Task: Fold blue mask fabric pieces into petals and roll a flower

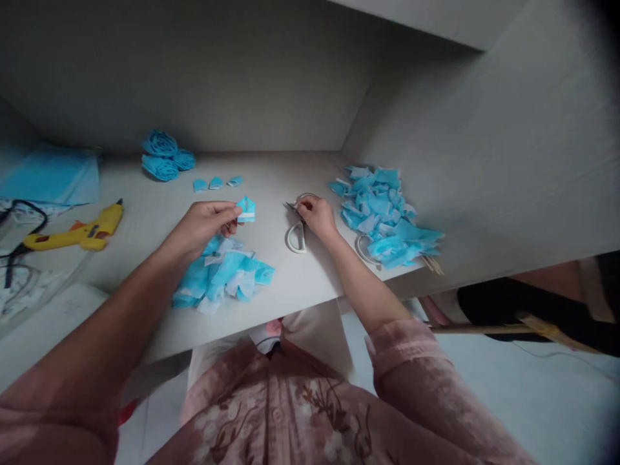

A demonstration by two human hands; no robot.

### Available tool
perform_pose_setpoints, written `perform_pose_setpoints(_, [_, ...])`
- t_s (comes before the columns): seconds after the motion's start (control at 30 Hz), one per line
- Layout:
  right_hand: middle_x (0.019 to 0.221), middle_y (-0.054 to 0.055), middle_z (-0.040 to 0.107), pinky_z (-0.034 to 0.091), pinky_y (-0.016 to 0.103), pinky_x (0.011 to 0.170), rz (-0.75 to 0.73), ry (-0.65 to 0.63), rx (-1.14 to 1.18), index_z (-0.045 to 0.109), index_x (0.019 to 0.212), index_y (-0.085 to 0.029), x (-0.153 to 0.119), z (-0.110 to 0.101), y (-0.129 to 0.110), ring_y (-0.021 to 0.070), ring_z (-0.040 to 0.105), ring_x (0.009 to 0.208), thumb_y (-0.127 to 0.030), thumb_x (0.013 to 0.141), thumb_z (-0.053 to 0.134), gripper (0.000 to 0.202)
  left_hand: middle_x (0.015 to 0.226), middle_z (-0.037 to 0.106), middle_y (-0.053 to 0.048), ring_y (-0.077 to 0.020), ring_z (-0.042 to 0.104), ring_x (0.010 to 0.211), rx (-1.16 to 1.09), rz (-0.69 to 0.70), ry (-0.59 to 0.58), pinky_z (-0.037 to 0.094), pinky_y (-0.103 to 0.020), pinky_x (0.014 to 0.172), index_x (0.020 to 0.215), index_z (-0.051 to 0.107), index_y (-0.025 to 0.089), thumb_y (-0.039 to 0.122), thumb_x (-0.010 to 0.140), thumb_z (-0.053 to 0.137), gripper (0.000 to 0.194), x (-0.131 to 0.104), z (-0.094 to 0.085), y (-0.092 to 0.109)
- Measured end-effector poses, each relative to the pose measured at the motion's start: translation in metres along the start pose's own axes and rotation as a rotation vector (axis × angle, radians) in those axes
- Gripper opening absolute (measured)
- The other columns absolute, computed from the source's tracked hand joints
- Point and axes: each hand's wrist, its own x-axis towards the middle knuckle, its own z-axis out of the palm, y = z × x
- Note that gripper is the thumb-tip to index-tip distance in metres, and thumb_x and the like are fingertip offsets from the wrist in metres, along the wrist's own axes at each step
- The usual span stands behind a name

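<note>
Pinched in my left hand (213,223) is a small blue piece (247,210) with a white strip across it, held up over the table. My right hand (316,214) is closed at the scissors (296,239), its fingers round the upper handle; the blades point left and the other handle lies below. Beneath my left hand is a pile of blue and white scraps (225,274). Three small folded blue pieces (216,183) sit in a row behind it.
Blue rolled flowers (161,155) stand at the back left. A yellow glue gun (90,234) with a black cord and blue sheets (51,175) lie at the left. A larger scrap heap (380,210) with sticks (433,263) is at the right, near the side panel (484,168).
</note>
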Motion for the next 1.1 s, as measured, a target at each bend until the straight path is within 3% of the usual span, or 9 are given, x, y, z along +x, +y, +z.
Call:
perform_pose_setpoints(0.1, [0.091, 0.006, 0.078, 0.050, 0.029, 0.075, -0.066, 0.061, 0.208, 0.078, 0.098, -0.016, -0.009, 0.000, -0.012, 0.0181, 0.069, 0.082, -0.024, 0.091, 0.060, 0.021, 0.057, 0.060, 0.000, -0.0103, 0.051, 0.054, 0.009, -0.002, -0.018, 0.039, -0.023, 0.054, 0.068, 0.070, 0.016, 0.045, 0.071, 0.078, 0.030, -0.001, 0.002, 0.001])
perform_pose_setpoints(0.23, [0.096, 0.004, 0.080, 0.052, 0.028, 0.074, -0.371, 0.089, 0.350, 0.079, 0.098, -0.021, -0.035, -0.003, -0.049, 0.0165, 0.070, 0.083, -0.033, 0.095, 0.063, 0.020, 0.058, 0.058, 0.000, -0.0095, 0.051, 0.053, 0.016, -0.010, -0.048, 0.038, -0.023, 0.054, 0.066, 0.067, 0.016, 0.041, 0.072, 0.075, 0.027, -0.004, 0.005, 0.004])
perform_pose_setpoints(0.37, [0.091, 0.004, 0.079, 0.050, 0.031, 0.078, -0.687, 0.216, 0.247, 0.077, 0.098, -0.021, -0.053, -0.004, -0.075, 0.0165, 0.069, 0.083, -0.030, 0.100, 0.062, 0.017, 0.056, 0.057, 0.000, -0.0092, 0.050, 0.053, 0.032, 0.002, -0.053, 0.038, -0.022, 0.053, 0.064, 0.067, 0.015, 0.039, 0.074, 0.073, 0.027, -0.006, 0.006, 0.005])
perform_pose_setpoints(0.5, [0.084, 0.003, 0.077, 0.044, 0.035, 0.079, -0.871, 0.364, 0.034, 0.075, 0.095, -0.021, -0.054, -0.002, -0.077, 0.0182, 0.066, 0.082, -0.027, 0.103, 0.059, 0.019, 0.053, 0.054, 0.001, -0.0084, 0.046, 0.051, 0.059, 0.004, -0.061, 0.033, -0.021, 0.050, 0.063, 0.065, 0.015, 0.040, 0.075, 0.071, 0.028, -0.008, 0.007, 0.007])
perform_pose_setpoints(0.63, [0.083, 0.003, 0.074, 0.040, 0.037, 0.078, -0.928, 0.427, -0.066, 0.074, 0.096, -0.022, -0.052, 0.000, -0.073, 0.0188, 0.064, 0.082, -0.025, 0.103, 0.058, 0.018, 0.053, 0.054, 0.001, -0.0083, 0.046, 0.051, 0.060, -0.005, -0.073, 0.032, -0.021, 0.051, 0.064, 0.066, 0.015, 0.039, 0.075, 0.070, 0.027, -0.010, 0.009, 0.011])
perform_pose_setpoints(0.83, [0.086, 0.004, 0.073, 0.040, 0.040, 0.090, -0.953, 0.376, -0.128, 0.076, 0.099, -0.023, -0.051, 0.002, -0.072, 0.0195, 0.062, 0.085, -0.025, 0.104, 0.055, 0.021, 0.053, 0.054, 0.002, -0.0081, 0.045, 0.051, 0.032, -0.021, -0.069, 0.032, -0.021, 0.050, 0.066, 0.069, 0.015, 0.038, 0.072, 0.074, 0.024, -0.013, 0.011, 0.017])
perform_pose_setpoints(1.1, [0.083, 0.001, 0.075, 0.041, 0.037, 0.090, -0.996, 0.398, -0.207, 0.074, 0.093, -0.023, -0.052, 0.003, -0.074, 0.0175, 0.061, 0.081, -0.025, 0.104, 0.056, 0.021, 0.060, 0.061, 0.000, -0.0096, 0.054, 0.057, -0.096, -0.034, -0.110, 0.040, -0.022, 0.057, 0.074, 0.071, 0.014, 0.034, 0.074, 0.075, 0.020, -0.011, 0.011, 0.012])
